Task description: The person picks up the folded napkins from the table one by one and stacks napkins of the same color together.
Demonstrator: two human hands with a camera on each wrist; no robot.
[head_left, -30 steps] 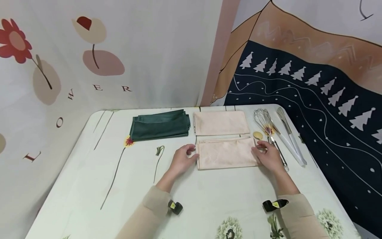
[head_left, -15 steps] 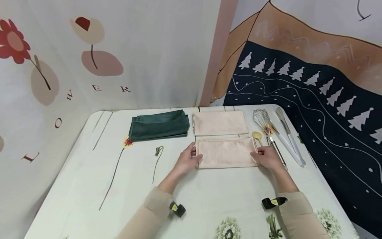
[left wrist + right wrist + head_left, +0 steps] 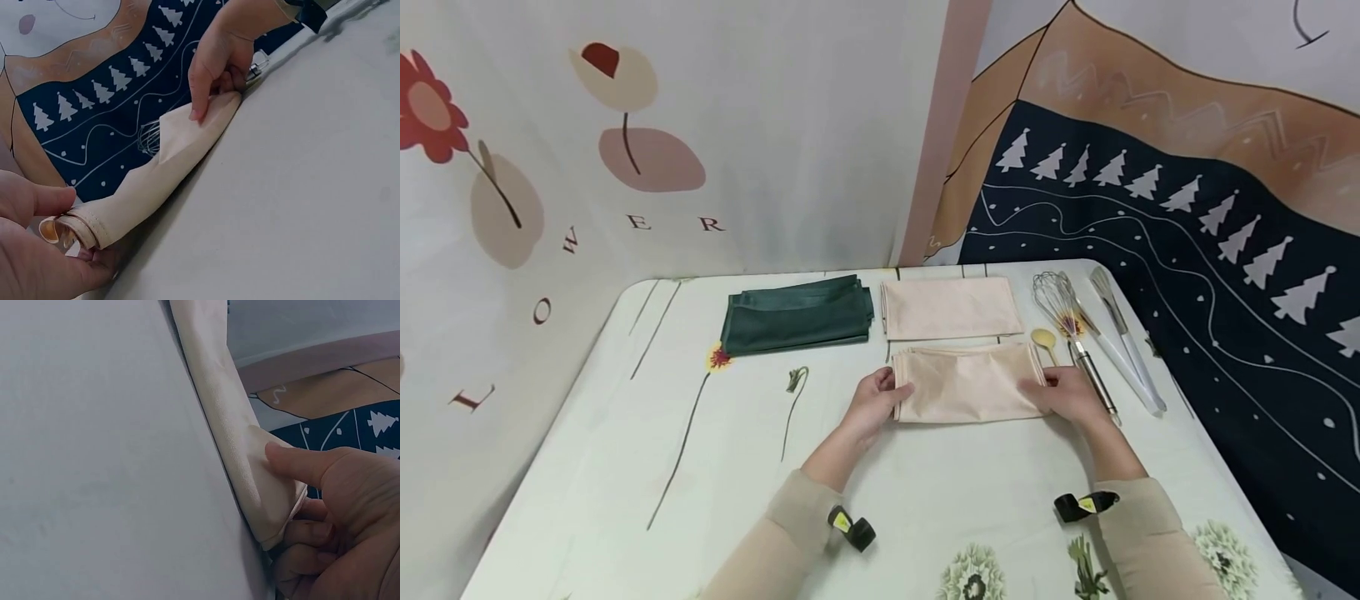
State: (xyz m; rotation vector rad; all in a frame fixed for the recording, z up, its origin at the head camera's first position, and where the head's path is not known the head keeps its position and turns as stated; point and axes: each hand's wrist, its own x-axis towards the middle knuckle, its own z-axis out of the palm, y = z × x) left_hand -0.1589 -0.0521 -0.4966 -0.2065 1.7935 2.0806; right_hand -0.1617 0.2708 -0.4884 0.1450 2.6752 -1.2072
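Observation:
A folded pale pink cloth lies near the middle of the table, both hands at its short ends. My left hand pinches the left end, thumb on top and fingers beneath, as the left wrist view shows with the cloth's rolled layers. At the right end my right hand grips the cloth with its thumb on top and the fingers curled under the edge. Behind it lies a second folded pink cloth. To the left of that one is a folded dark green cloth.
Right of the cloths lie a whisk, a small yellow spoon and two long white-handled utensils, one a brush-like tool. A patterned tablecloth covers the table. Printed curtains hang behind it.
My left hand has moved right and onto the cloth's left end, now pinching it. The right hand's fingers have slid under the right end, and the cloth has bunched slightly between the hands.

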